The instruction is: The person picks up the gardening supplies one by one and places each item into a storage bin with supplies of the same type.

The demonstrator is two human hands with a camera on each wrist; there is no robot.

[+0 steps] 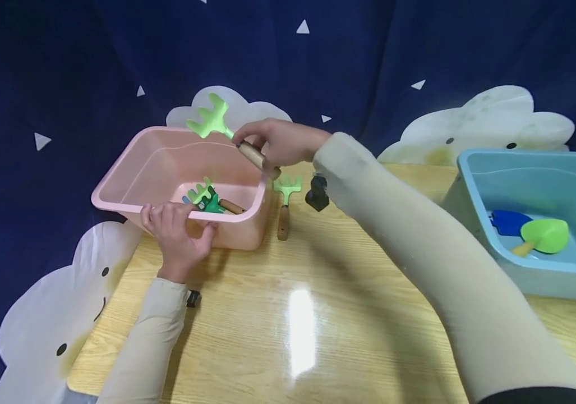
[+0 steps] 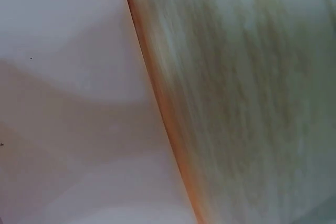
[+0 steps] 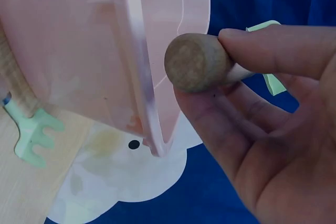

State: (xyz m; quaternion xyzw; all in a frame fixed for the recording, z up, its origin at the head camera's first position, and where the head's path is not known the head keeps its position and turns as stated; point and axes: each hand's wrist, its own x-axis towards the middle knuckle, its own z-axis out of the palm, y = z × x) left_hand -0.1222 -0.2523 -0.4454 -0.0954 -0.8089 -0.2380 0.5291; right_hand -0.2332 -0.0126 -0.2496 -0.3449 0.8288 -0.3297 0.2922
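Observation:
My right hand (image 1: 288,141) grips the wooden handle of a light green hand rake (image 1: 212,118), its tines pointing up and left over the pink bin (image 1: 141,163). In the right wrist view, the handle's round end (image 3: 190,62) shows between thumb and fingers. My left hand (image 1: 178,233) holds the bin's near rim, fingers over the edge and thumb outside. Inside the bin lie a light green rake (image 1: 199,192) and a dark green tool (image 1: 212,203), partly hidden by the near wall. A second light green rake (image 1: 286,189) rests on the table just right of the bin.
To the right stands a blue bin (image 1: 565,280) holding a light green trowel (image 1: 545,234) and a dark blue tool head (image 1: 510,222). A dark blue cloth (image 1: 348,56) with white clouds hangs behind the wooden table (image 1: 247,331). The left wrist view shows only blurred close surfaces.

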